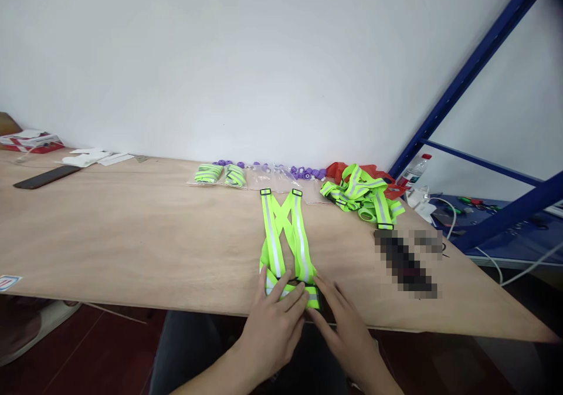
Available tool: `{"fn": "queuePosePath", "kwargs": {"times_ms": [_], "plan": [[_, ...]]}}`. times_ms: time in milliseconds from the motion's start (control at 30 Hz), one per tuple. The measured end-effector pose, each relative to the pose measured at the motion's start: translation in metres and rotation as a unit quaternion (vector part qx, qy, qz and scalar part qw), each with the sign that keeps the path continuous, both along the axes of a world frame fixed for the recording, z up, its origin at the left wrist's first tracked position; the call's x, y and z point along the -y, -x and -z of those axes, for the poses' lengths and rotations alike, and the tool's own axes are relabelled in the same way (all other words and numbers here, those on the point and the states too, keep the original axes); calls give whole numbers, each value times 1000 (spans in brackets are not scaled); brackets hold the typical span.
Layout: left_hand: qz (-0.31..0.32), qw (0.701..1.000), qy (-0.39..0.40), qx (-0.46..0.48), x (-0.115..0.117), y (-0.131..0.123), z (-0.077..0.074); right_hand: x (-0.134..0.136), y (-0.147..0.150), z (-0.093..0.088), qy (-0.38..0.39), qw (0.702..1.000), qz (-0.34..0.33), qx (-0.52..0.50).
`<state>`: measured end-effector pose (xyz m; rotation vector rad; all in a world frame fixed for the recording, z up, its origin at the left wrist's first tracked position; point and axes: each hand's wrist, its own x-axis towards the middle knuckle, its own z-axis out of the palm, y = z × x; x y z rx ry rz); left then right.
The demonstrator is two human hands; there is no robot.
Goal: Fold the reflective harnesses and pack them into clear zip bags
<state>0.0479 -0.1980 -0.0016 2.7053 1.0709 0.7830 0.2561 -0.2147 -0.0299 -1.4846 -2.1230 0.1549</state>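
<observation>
A neon yellow-green reflective vest (pixel 301 237) made of straps lies flat on the wooden table in front of me. Its two shoulder straps cross in an X and carry black buckles at the far end. The waist band is folded across the near end. My left hand (pixel 275 318) rests on that band with its fingers spread. At the band's right end, my right hand (pixel 341 318) touches the edge with fingers and thumb apart. Part of the band is hidden under my left fingers.
Two bagged folded vests (pixel 208 174) lie by the wall, beside clear plastic bags (pixel 275 179) and purple rolls (pixel 303 173). A heap of loose reflective straps (pixel 358 189) sits on a red bag (pixel 336 171) at right. A blue metal frame (pixel 475 69) rises beyond the table's right edge.
</observation>
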Motion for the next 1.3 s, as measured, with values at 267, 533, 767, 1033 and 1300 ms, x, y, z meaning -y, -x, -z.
{"fn": "queuePosePath", "kwargs": {"times_ms": [267, 533, 767, 1033, 1300], "plan": [[13, 996, 94, 6, 1, 2, -6, -6, 0, -17, 26, 998, -17, -46], [43, 994, 99, -7, -1, 8, -7, -11, -4, -16, -5, 998, -55, -21], [33, 996, 77, -18, -4, 19, -2, -15, -1, -22, -24, 991, -127, 46], [18, 996, 77, -43, -3, 26, -8, -18, -1, -24, -53, 988, -127, 70], [27, 993, 110, -39, -6, 29, -10, -16, -3, -17, -99, 978, -133, 129]]}}
